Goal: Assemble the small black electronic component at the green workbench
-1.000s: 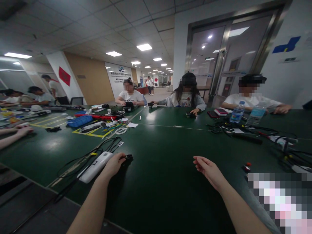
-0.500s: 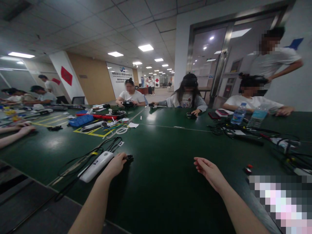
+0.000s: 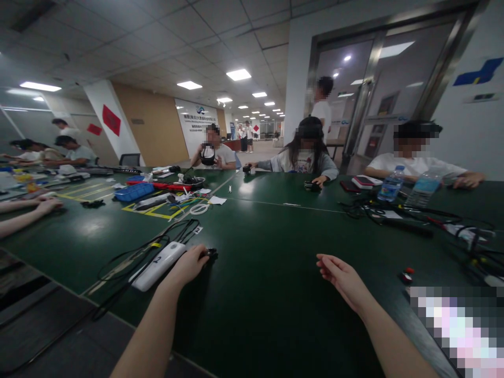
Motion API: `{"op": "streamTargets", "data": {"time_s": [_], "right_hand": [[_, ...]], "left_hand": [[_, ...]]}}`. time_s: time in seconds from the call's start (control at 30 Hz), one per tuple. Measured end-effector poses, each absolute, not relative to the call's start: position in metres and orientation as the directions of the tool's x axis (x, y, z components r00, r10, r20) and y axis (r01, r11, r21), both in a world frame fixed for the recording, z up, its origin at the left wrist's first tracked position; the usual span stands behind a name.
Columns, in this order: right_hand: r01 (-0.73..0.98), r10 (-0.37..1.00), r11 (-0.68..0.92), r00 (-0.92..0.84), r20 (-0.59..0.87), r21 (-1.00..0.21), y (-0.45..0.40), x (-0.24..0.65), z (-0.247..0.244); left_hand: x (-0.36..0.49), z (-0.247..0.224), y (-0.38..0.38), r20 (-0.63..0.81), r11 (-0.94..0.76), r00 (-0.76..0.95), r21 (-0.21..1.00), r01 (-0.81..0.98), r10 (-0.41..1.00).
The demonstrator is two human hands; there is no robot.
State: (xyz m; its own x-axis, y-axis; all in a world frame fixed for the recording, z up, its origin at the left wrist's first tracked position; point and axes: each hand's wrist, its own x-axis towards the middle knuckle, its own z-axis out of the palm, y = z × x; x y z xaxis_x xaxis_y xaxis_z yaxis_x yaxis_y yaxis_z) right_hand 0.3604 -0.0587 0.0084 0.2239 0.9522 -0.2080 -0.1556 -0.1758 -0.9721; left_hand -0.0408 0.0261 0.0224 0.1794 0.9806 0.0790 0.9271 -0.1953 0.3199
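My left hand rests on the green table with its fingers closed on a small black object. The part that sticks out past the fingertips is dark and shiny; its kind I cannot make out. Just left of that hand lies a white power bank-like block marked with a 2, black cables beside it. My right hand stands on its side on the table, thumb against the curled fingers, and nothing shows between them. A small black thing with a red top lies to its right.
Cables, a blue basket and a coil of white cord lie at the left. Water bottles and more cables are at the right, with a pixelated screen-like area near me. Co-workers sit across the table.
My hands keep nearly the same pose; the view has shifted slightly. Across the table, a seated person has raised a black headband-like thing. The standing person at the right has moved left behind the others.
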Motion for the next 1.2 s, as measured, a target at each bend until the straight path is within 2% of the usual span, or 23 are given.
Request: {"op": "streamTargets", "data": {"time_s": [0.33, 0.53, 1.2], "right_hand": [[-0.177, 0.942, -0.18, 0.251, -0.221, -0.968, -0.061, 0.355, 0.016], [-0.166, 0.952, -0.176, 0.221, -0.211, -0.97, -0.058, 0.361, 0.007], [-0.152, 0.952, -0.182, 0.219, -0.213, -0.971, -0.057, 0.365, 0.004]], "left_hand": [[-0.043, 0.024, 0.024, 0.098, -0.112, 0.078, 0.409, 0.906, 0.992], [-0.046, 0.025, 0.024, 0.096, -0.113, 0.078, 0.451, 0.885, 0.992], [-0.042, 0.024, 0.027, 0.102, -0.115, 0.08, 0.401, 0.909, 0.992]]}}
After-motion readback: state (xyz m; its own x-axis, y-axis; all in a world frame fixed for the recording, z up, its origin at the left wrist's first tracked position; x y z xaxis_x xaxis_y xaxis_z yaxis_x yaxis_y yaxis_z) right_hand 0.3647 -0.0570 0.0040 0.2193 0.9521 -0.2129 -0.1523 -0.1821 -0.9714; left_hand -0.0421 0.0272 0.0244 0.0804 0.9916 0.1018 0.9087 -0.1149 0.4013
